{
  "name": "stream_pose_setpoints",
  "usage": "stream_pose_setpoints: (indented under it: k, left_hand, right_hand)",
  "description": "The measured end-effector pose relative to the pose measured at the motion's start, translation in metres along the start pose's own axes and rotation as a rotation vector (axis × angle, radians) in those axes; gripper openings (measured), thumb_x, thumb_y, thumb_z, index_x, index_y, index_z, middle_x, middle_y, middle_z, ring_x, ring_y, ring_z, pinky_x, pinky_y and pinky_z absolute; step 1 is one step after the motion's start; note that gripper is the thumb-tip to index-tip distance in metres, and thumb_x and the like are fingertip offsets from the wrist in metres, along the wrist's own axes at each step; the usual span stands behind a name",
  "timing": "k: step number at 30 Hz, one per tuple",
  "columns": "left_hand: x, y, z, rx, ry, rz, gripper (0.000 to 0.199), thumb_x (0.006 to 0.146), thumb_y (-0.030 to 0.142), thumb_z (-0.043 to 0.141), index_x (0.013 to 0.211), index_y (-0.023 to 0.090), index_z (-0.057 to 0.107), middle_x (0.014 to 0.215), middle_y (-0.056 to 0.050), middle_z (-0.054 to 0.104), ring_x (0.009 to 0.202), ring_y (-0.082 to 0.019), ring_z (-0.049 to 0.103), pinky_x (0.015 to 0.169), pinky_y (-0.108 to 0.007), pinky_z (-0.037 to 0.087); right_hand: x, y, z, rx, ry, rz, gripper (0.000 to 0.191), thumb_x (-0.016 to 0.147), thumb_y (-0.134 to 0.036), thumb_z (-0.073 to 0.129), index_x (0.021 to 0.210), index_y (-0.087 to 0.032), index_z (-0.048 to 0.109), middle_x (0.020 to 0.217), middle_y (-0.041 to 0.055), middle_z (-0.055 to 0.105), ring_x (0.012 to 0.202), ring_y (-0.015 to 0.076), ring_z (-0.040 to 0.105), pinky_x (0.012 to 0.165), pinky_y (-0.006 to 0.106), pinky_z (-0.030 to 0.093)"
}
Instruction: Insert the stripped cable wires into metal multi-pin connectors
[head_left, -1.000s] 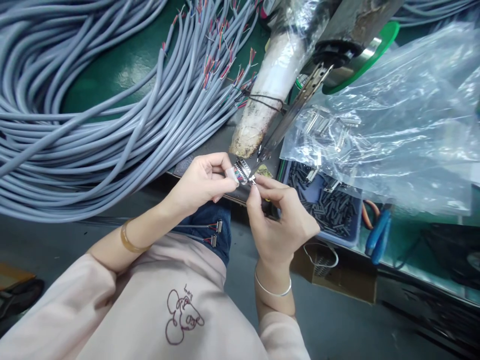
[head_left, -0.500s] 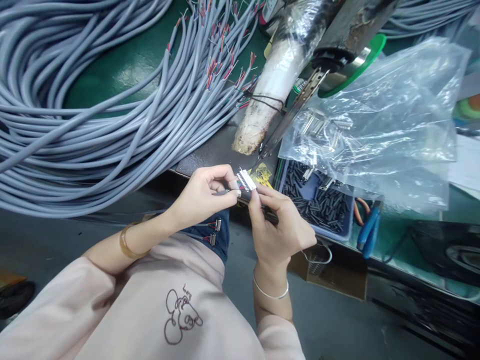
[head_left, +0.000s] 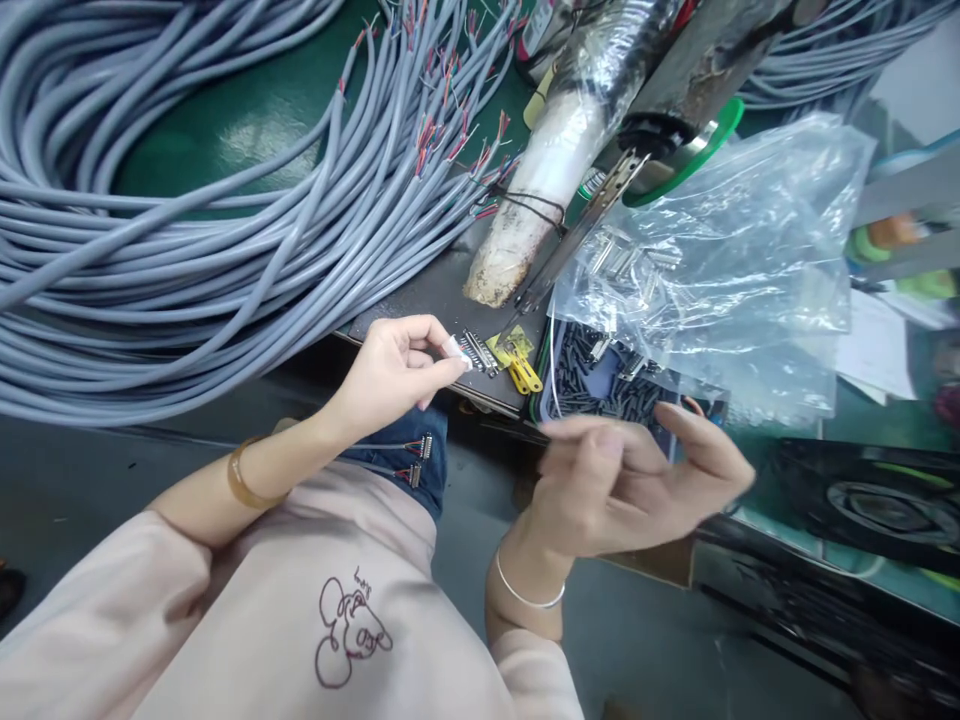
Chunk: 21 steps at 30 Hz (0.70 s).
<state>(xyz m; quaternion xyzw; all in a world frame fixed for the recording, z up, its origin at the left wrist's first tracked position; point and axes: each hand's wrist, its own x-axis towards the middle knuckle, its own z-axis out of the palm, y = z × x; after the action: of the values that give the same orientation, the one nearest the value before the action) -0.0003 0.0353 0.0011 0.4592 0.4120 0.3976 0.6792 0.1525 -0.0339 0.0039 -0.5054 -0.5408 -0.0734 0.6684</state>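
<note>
My left hand pinches the wired end of a small multi-pin connector at the table's front edge. Beside the connector lies a yellow piece, below the tip of a metal arm. Over the front of a tray of short black tubes, my right hand is blurred, its fingers apart; I see nothing held in it. Two more wired connectors rest on my lap.
Grey cables with stripped coloured ends cover the left of the green table. A wrapped white tube and a spool with a green rim stand at centre back. A clear bag of connectors overlaps the tray; a dark fan-like device sits right.
My right hand has let go of the connector and moved right, its fingers opening over the tray. My left hand has shifted slightly left and still pinches the connector's wired end.
</note>
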Motion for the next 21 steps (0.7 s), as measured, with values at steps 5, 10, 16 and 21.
stream_pose_setpoints:
  k: [5,10,16,21]
  left_hand:
    - [0.011,0.009,0.0,-0.11,-0.023,-0.063,0.023,0.065,0.014,0.082,0.065,0.015,0.059,0.045,0.007,0.053,0.033,-0.003,0.043,0.034,-0.015,0.027]
    - [0.017,0.008,0.003,-0.124,-0.024,-0.04,0.024,0.066,0.014,0.083,0.066,0.015,0.06,0.047,0.006,0.054,0.033,-0.003,0.045,0.034,-0.015,0.03]
    - [0.021,0.01,0.005,-0.126,-0.021,-0.048,0.021,0.067,0.014,0.081,0.067,0.015,0.06,0.047,0.007,0.052,0.032,-0.003,0.044,0.032,-0.014,0.031]
    - [0.021,0.014,0.005,-0.134,-0.029,-0.059,0.02,0.067,0.014,0.08,0.068,0.016,0.06,0.048,0.006,0.055,0.032,-0.003,0.044,0.032,-0.015,0.03]
  right_hand:
    - [-0.011,0.006,0.002,-0.177,-0.26,0.117,0.017,0.09,-0.012,0.071,0.103,-0.023,0.068,0.093,-0.0017,0.081,0.08,0.0149,0.08,0.07,0.023,0.066]
    - [-0.013,0.016,0.011,-0.244,-0.38,0.004,0.007,0.092,-0.017,0.071,0.096,-0.022,0.067,0.105,0.0034,0.081,0.097,0.0184,0.08,0.078,0.028,0.068]
    - [-0.01,0.018,0.014,-0.227,-0.37,0.068,0.007,0.093,-0.017,0.07,0.097,-0.022,0.066,0.105,0.0027,0.081,0.096,0.0173,0.08,0.075,0.025,0.067]
    - [-0.006,0.018,0.015,-0.196,-0.354,0.039,0.014,0.09,-0.014,0.073,0.099,-0.023,0.068,0.105,0.0006,0.082,0.095,0.0162,0.08,0.078,0.024,0.066]
